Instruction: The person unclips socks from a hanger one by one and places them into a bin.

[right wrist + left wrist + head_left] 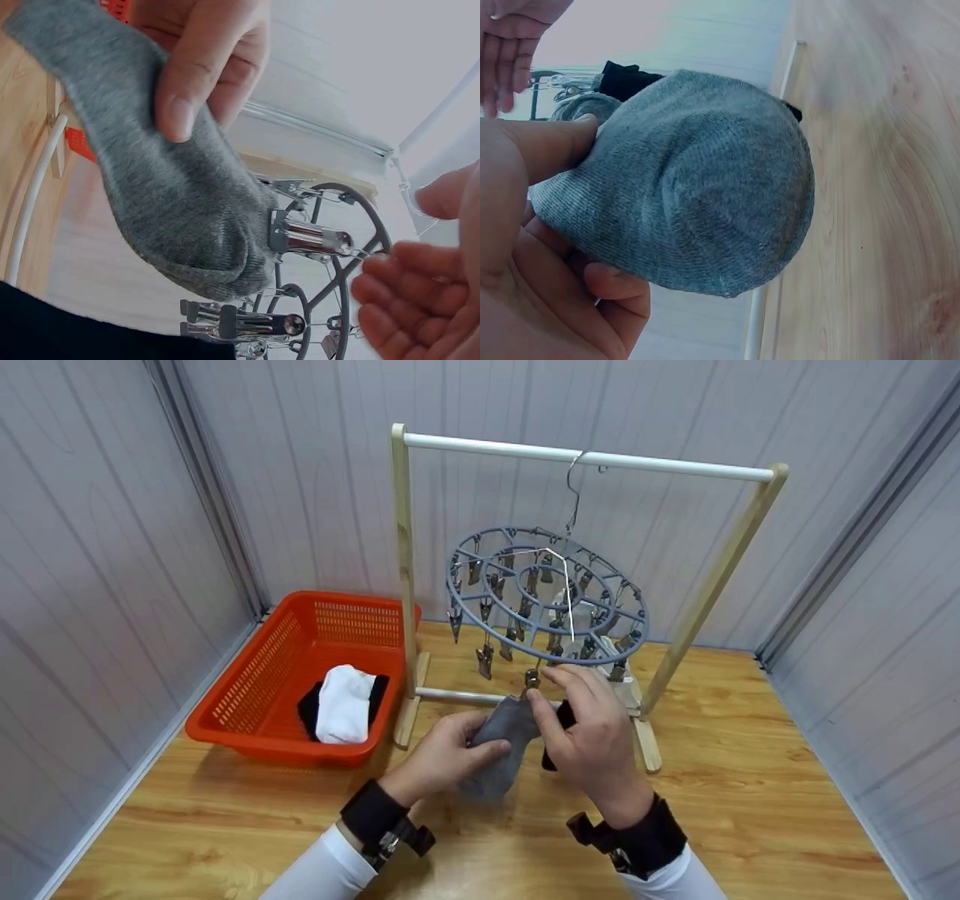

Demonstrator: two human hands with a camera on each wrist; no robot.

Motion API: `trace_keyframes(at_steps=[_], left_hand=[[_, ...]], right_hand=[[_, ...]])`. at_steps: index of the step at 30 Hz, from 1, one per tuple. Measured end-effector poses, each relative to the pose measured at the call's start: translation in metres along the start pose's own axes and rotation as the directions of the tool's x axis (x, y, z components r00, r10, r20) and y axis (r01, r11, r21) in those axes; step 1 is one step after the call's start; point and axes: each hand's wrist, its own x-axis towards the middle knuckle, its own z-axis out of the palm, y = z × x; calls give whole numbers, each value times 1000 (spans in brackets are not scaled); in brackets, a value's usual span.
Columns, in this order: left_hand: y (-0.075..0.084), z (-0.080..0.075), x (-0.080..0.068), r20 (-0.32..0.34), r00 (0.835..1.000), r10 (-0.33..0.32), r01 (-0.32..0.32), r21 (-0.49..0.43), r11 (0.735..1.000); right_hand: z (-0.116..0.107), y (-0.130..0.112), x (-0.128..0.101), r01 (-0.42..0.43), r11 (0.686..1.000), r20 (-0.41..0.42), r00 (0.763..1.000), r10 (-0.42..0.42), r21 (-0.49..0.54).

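Observation:
My left hand (450, 754) pinches a grey sock (496, 742) between thumb and fingers; the sock's rounded end fills the left wrist view. A metal clip (311, 236) grips the sock's other end, below the round grey clip hanger (592, 661). My right hand (592, 727) is beside that clip, its fingers loosely bent and holding nothing in the right wrist view. Behind the right hand a black sock (551, 746) hangs, partly hidden. Whitish cloth (622, 682) hangs at the hanger's right side.
An orange basket (247, 690) on the left holds a folded white sock (345, 705) and black cloth (307, 709). The hanger hooks over the white bar (495, 448) of a wooden stand (405, 555) and tilts down to the right. Several unused clips dangle from it.

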Motion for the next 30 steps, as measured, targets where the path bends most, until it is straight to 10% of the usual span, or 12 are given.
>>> trace_keyframes(at_steps=[6, 16, 30], left_hand=[[2, 2, 1, -5, 1000, 10, -10, -9, 1000], [4, 3, 1, -25, 999, 38, -38, 32, 999], [9, 1, -1, -4, 998, 57, -57, 26, 998]], right_hand=[[3, 0, -2, -148, 987, 114, 982, 153, -55], [10, 6, -2, -420, 905, 257, 883, 392, 63], [15, 12, -1, -561, 786, 295, 821, 489, 260]])
